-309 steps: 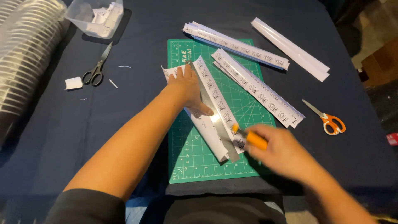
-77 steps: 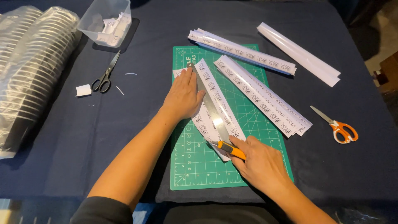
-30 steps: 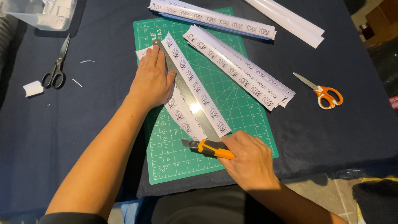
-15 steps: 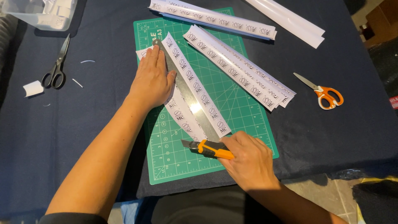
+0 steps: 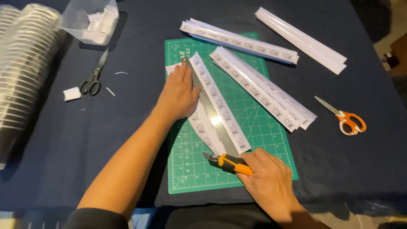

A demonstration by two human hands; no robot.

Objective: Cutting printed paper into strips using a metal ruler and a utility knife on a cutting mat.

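Two bare hands work over a green cutting mat that lies on a dark blue cloth-covered table. The left hand lies flat, fingers stretched together and pointing up the mat, pressing on a long metal ruler that runs diagonally from the mat's upper left toward its lower middle. Under and beside the ruler lie white printed paper strips, one on each side of the steel edge. The right hand closes its fingers around an orange and black utility knife, whose blade tip sits at the lower end of the ruler, close against the bottom of the strips.

Further up the mat a stack of cut printed strips lies slanted, well apart from the hands, and another bundle crosses the mat's top edge. A folded white sheet lies at the upper right. Orange-handled scissors rest to the right of the mat, black-handled scissors to the left, near small paper scraps. A clear plastic container with white offcuts stands at the upper left, beside a stack of clear lids.
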